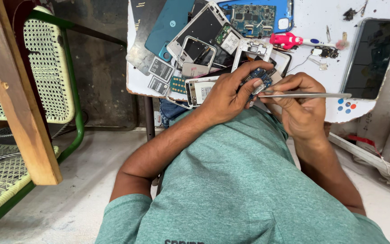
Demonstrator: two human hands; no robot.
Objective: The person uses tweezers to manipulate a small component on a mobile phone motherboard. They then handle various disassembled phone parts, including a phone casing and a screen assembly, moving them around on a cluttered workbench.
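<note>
My left hand [228, 92] grips a small blue circuit board [260, 76] between thumb and fingers, held just above the near edge of a white worktable [314, 22]. My right hand [298, 104] holds metal tweezers [303, 95] level, their shaft running off to the right and their tip touching the board. Both hands are close together over my green shirt. Dismantled phone frames and back covers [199, 40] are piled on the table just beyond my left hand.
A larger blue circuit board [253, 18] lies at the table's far side, beside a pink tool [287, 40]. A dark phone [372, 56] rests at the right. A green-framed woven chair [46, 68] and a wooden beam [16, 99] stand at left.
</note>
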